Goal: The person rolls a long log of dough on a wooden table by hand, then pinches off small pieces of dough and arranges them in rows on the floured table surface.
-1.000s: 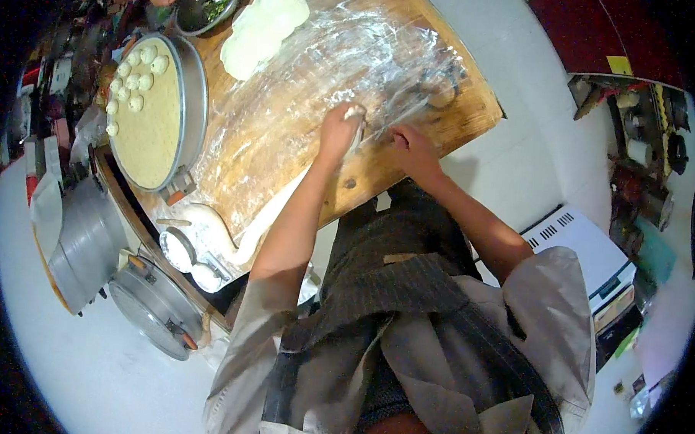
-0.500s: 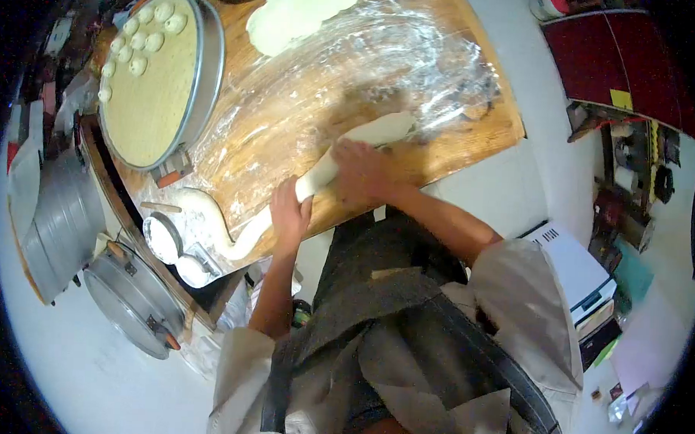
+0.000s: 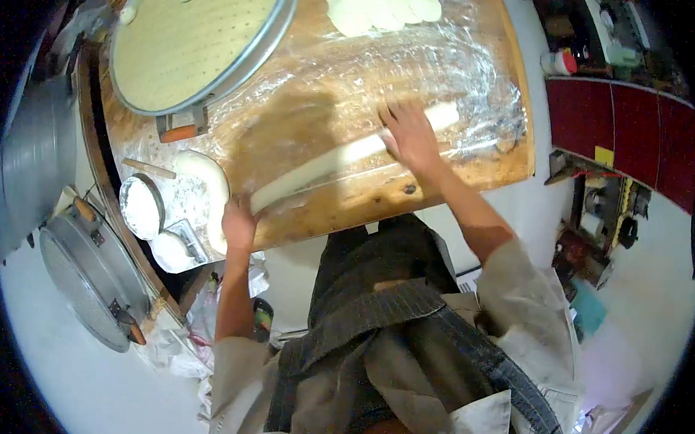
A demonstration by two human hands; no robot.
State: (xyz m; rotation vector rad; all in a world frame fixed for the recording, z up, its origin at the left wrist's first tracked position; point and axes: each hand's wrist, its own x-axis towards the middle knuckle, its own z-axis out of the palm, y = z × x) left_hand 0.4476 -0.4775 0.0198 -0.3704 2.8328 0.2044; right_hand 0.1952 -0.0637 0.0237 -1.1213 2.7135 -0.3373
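A long pale dough rope [image 3: 318,168] runs across the floured wooden table [image 3: 348,209], then bends at the left into a curved tail. At the bend, my left hand [image 3: 240,222] is closed around the rope, its fingertips partly hidden. Farther right, my right hand [image 3: 413,137] lies over the rope near its far end with the fingers spread. The rope's tip sticks out past that hand. A flat, uneven sheet of dough [image 3: 381,10] rests at the table's far side.
At upper left stands a large round steamer tray [image 3: 192,51] bearing several small dough buns. Near the left edge are a bowl of white powder [image 3: 140,206], a second white-filled container [image 3: 172,251] and a wooden stick [image 3: 149,168]. Another steamer [image 3: 93,277] is beside the table.
My hands have moved apart, the right one toward the rope's far end and the left one toward the bend. The rope between them looks longer and straighter. The view has shifted.
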